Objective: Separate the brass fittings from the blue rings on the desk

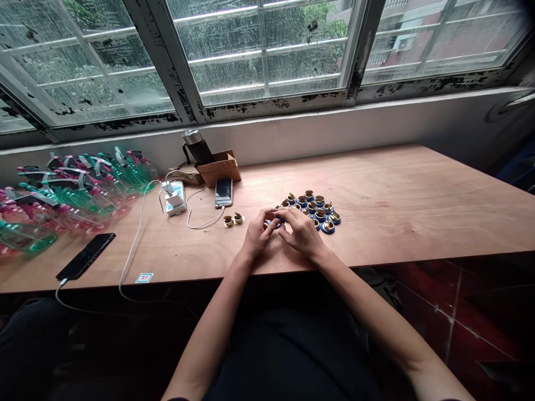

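Atop the plywood table point(388, 223): left hand point(258, 234) and right hand point(301, 233), fingers curled, jointly grasping one blue-rimmed brass fitting point(273, 222); cluster of like fittings point(314, 210) just beyond the right hand; two loose brass pieces point(228, 221) beside the left hand.

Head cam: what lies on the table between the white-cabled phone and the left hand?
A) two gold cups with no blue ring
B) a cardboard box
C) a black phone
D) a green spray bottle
A. Two gold cups sit just beyond the left hand, near the phone, with no blue ring showing, unlike the blue-ringed gold cups.
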A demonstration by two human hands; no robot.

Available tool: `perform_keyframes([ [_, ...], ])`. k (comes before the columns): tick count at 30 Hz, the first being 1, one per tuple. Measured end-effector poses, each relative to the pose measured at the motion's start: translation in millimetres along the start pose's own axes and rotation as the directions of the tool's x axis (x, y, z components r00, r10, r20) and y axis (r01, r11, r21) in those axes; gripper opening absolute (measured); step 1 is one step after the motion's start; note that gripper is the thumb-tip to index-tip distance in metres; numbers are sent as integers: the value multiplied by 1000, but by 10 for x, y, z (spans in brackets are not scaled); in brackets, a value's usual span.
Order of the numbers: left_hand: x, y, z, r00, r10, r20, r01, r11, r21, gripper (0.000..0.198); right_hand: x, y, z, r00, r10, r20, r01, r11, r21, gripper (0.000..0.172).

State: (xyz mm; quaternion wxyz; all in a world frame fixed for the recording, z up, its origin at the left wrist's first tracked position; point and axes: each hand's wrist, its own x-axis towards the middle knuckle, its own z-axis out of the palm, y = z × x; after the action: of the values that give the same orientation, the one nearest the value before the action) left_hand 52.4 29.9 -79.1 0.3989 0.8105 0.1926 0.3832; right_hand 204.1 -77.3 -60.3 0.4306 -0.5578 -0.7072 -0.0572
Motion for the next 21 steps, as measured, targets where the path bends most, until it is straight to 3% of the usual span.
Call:
perform_keyframes([
  [7,-6,67,-3,1000,14,19,-15,1000,16,41,-10,24,39,1000,-8,1,8,1000,-22,40],
  [13,-10,48,-19,999,19,40,-25,987,158,41,-10,24,49,1000,-24,10,25,999,-43,40],
  [21,-13,55,-19,999,49,-13,-47,995,92,39,-9,19,54,983,-65,-170,71,997,27,46],
])
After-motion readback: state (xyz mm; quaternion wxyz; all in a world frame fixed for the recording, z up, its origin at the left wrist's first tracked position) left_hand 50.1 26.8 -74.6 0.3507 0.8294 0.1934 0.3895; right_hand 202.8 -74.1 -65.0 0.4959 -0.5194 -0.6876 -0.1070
